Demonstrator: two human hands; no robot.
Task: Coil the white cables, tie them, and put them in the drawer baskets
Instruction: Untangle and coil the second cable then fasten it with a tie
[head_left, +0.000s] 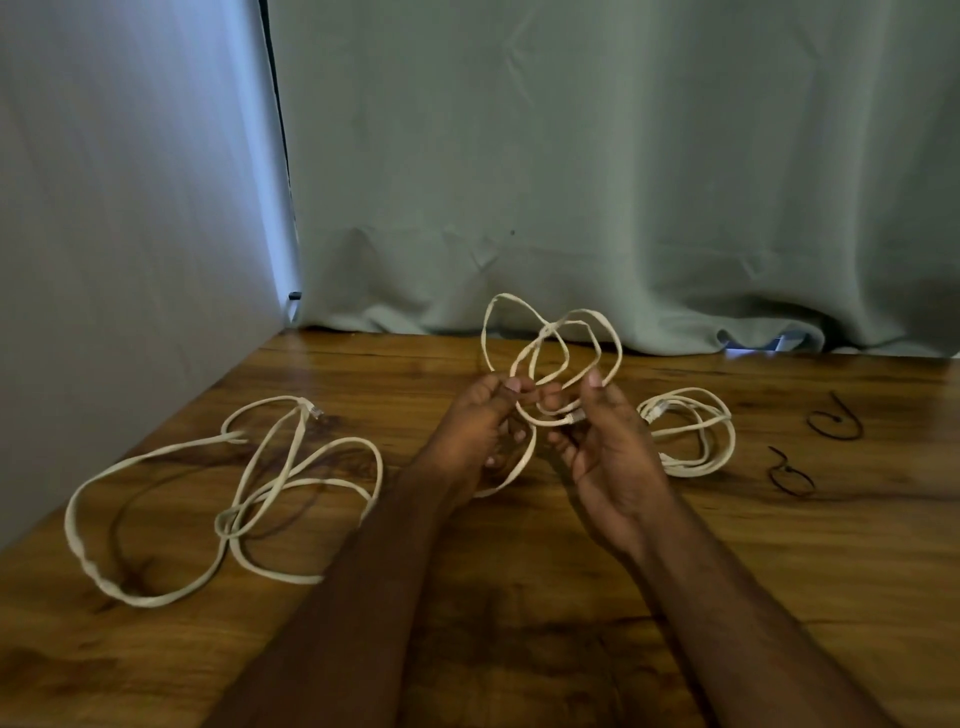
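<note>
Both hands hold the half-wound white cable (550, 353) above the worktop (519, 597). The left hand (483, 415) pinches the loops at their base; the right hand (602, 436) grips the plug end just right of that pinch. The loops stand upward from the grip, and the slack trails down and left of the held cable, nearer the left hand. 2 black ties (789, 475) lie well right of it.

Both forearms outstretched, left hand (480, 415) and right hand (605, 436) raised together, fingers curled.
</note>
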